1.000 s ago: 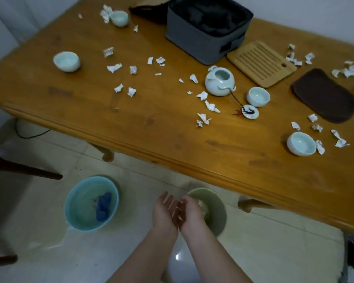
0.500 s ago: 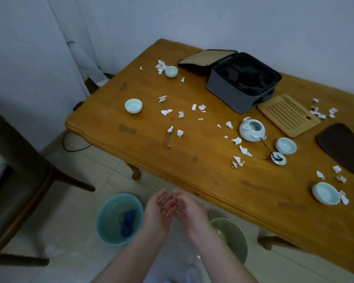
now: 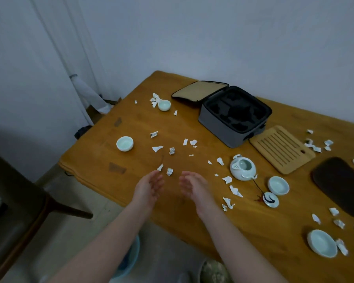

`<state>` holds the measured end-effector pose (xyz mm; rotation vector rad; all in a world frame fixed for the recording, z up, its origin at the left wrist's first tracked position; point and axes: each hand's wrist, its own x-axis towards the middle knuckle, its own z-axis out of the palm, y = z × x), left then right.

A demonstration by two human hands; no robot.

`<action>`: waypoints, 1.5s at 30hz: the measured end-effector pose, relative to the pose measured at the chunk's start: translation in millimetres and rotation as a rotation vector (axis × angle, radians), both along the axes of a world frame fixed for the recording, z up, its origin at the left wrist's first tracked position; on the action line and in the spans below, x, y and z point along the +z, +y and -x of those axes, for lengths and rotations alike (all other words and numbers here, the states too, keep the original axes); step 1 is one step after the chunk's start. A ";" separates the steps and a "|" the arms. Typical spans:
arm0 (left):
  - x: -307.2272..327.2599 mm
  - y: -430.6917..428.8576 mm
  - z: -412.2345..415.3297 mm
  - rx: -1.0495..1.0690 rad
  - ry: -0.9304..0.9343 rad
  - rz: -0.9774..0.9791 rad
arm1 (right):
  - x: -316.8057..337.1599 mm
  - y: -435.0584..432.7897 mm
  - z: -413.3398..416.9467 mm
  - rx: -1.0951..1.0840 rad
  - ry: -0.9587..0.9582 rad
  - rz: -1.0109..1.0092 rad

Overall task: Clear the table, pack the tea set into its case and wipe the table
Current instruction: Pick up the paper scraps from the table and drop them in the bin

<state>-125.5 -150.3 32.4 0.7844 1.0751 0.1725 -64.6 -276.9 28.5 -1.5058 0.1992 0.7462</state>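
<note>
My left hand (image 3: pixel 150 185) and my right hand (image 3: pixel 192 185) hover apart over the near edge of the wooden table (image 3: pixel 143 197), palms facing each other, fingers relaxed, holding nothing. Torn paper scraps (image 3: pixel 157 148) lie scattered across the top. The grey tea-set case (image 3: pixel 234 116) stands open at the back. A pale teapot (image 3: pixel 243 168) without its lid sits right of my hands, its lid (image 3: pixel 271 199) nearby on a cord. Several pale cups stand about: cup (image 3: pixel 124 143), cup (image 3: pixel 164 105), cup (image 3: pixel 278 185), cup (image 3: pixel 322 243). A bamboo tray (image 3: pixel 281 149) and a dark mat (image 3: pixel 341 184) lie at the right.
A dark chair (image 3: pixel 18 213) stands left of the table. On the floor below my arms sit a blue basin (image 3: pixel 131 260) and a green bin (image 3: pixel 213 271), both partly hidden. Walls close in behind the table.
The view has tilted up from the floor to the tabletop. My hands rose from over the green bin, parted, and now hang over the table's near edge.
</note>
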 end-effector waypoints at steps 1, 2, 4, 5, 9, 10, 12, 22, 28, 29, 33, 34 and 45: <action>-2.2 5.2 -8.0 -0.055 0.031 -0.085 | -1.1 -0.2 -10.2 0.015 -0.054 0.056; -5.6 10.3 -15.2 -0.115 0.057 -0.176 | -3.5 -0.2 -19.6 0.039 -0.115 0.106; -13.1 21.1 -27.5 -0.250 0.095 -0.373 | -13.6 0.3 -34.9 0.126 -0.270 0.247; -17.8 27.9 -33.5 -0.330 0.115 -0.492 | -20.8 0.9 -41.2 0.181 -0.372 0.348; -39.8 61.9 -59.2 -0.792 0.229 -1.212 | -46.1 11.5 -60.5 0.320 -0.654 0.684; -43.3 68.8 -65.4 -0.946 0.270 -1.361 | -49.2 14.7 -64.6 0.339 -0.678 0.736; -50.4 81.3 -79.3 -1.247 0.343 -1.584 | -56.1 21.4 -74.5 0.355 -0.724 0.831; -101.8 134.9 -133.5 -1.430 0.164 -1.852 | -79.5 65.2 -112.9 0.219 -0.835 0.958; -104.6 154.5 -171.1 -1.339 0.147 -1.776 | -78.4 81.7 -110.5 0.456 -0.975 0.943; -102.2 156.4 -177.0 -1.310 0.124 -1.774 | -79.3 84.2 -107.7 0.549 -0.999 0.967; -96.1 165.4 -191.4 -1.206 0.062 -1.793 | -91.3 98.0 -103.0 0.631 -1.052 1.073; -95.8 169.5 -194.3 -1.187 0.063 -1.792 | -93.5 102.7 -105.8 0.582 -1.024 1.104; -90.3 249.9 -251.5 -1.002 0.315 -1.592 | -113.1 145.8 -141.1 0.237 -0.804 1.239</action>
